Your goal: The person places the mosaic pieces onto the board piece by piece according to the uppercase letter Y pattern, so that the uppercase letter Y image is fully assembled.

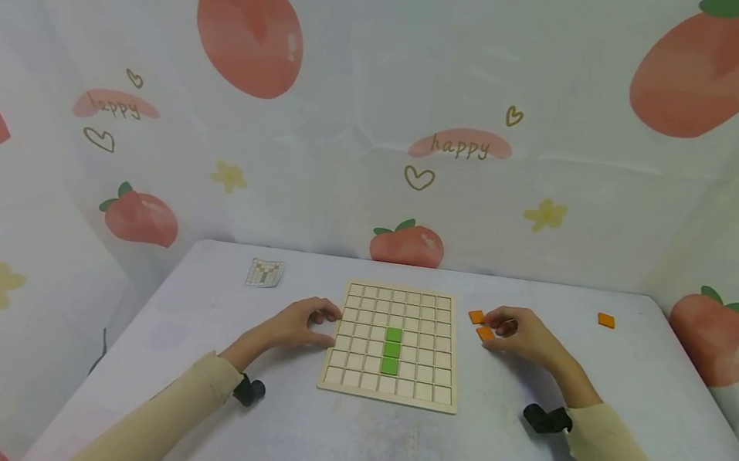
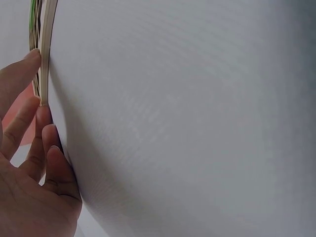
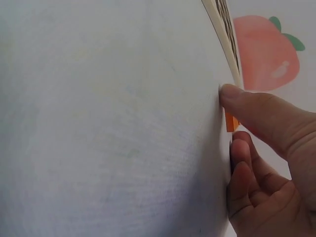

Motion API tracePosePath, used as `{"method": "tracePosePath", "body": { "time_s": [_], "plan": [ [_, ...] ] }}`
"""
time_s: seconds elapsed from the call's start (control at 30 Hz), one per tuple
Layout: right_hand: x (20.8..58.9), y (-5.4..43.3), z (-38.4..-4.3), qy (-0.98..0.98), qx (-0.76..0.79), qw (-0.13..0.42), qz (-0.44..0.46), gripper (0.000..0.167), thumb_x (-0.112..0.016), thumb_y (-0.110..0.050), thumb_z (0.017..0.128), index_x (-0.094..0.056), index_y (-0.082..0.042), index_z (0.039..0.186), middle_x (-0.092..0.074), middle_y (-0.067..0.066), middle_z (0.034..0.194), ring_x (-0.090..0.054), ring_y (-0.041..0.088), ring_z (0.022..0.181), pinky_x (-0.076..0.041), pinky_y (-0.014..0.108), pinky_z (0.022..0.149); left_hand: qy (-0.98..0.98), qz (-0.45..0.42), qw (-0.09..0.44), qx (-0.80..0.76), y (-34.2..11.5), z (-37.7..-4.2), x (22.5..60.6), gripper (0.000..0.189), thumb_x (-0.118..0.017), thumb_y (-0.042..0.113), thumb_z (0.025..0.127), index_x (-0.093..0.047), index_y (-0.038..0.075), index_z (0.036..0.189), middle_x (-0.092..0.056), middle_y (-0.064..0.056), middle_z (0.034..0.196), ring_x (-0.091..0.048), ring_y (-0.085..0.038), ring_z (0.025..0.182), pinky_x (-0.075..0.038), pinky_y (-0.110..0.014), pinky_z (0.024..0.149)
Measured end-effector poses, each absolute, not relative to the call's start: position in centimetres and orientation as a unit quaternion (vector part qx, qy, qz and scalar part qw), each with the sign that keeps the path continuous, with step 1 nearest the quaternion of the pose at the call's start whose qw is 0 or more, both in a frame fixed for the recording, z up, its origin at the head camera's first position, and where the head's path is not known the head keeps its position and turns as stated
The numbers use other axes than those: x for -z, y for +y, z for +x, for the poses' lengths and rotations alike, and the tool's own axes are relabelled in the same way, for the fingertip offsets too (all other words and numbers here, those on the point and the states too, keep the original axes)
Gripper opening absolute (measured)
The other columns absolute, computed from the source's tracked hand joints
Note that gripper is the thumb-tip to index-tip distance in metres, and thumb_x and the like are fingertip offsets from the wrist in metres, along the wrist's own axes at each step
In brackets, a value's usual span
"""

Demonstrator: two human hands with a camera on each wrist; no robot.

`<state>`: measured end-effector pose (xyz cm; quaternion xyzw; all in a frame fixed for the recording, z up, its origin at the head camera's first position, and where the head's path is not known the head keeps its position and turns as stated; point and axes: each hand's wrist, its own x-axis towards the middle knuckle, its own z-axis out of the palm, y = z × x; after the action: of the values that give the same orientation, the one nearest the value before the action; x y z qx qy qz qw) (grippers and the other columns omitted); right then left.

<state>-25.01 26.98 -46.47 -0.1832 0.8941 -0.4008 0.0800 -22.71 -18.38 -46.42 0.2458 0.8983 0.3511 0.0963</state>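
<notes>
A square wooden grid board lies on the table, with several green tiles in one column. My left hand rests against the board's left edge, thumb and fingertips spread along it; in the left wrist view they touch the wooden edge. To the right of the board, my right hand has thumb and fingers at either side of an orange tile, pinching it at the table. A second orange tile lies just beyond the fingertips. In the right wrist view the thumb partly hides the orange tile.
A small paper card with a printed grid pattern lies at the back left of the white table. Another orange tile sits far right. Behind the table hangs a fruit-printed curtain.
</notes>
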Motion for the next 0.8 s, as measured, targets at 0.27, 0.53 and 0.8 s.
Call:
{"method": "tracePosePath", "body": {
  "time_s": [0.27,0.53,0.8],
  "plan": [
    [46.37,26.71,-24.93,0.898,0.392,0.076,-0.182,0.029,-0.086,-0.009,0.082,-0.072,0.0,0.106,-0.063,0.006,0.093,-0.054,0.024,0.086,-0.048,0.03,0.074,0.898,0.245,0.096,-0.353,-18.45,-22.64,46.29,0.046,-0.084,0.018,0.085,-0.065,0.006,0.125,-0.064,-0.003,0.118,-0.057,-0.022,0.103,-0.046,-0.042,0.096],
    [46.13,26.59,-24.81,0.894,0.396,0.067,-0.198,0.025,-0.086,-0.007,0.082,-0.072,0.001,0.101,-0.064,0.005,0.091,-0.056,0.022,0.084,-0.048,0.027,0.073,0.898,0.25,0.092,-0.35,-18.59,-22.81,46.55,0.045,-0.085,0.019,0.085,-0.065,0.007,0.124,-0.064,-0.002,0.118,-0.057,-0.021,0.102,-0.047,-0.041,0.095],
    [46.59,26.76,-24.97,0.896,0.399,0.069,-0.181,0.024,-0.086,-0.006,0.081,-0.072,0.0,0.099,-0.062,0.004,0.087,-0.054,0.022,0.082,-0.047,0.026,0.07,0.897,0.248,0.098,-0.354,-18.4,-22.81,46.48,0.046,-0.085,0.018,0.085,-0.065,0.007,0.125,-0.064,-0.003,0.118,-0.056,-0.021,0.102,-0.047,-0.041,0.095]
  ]
}}
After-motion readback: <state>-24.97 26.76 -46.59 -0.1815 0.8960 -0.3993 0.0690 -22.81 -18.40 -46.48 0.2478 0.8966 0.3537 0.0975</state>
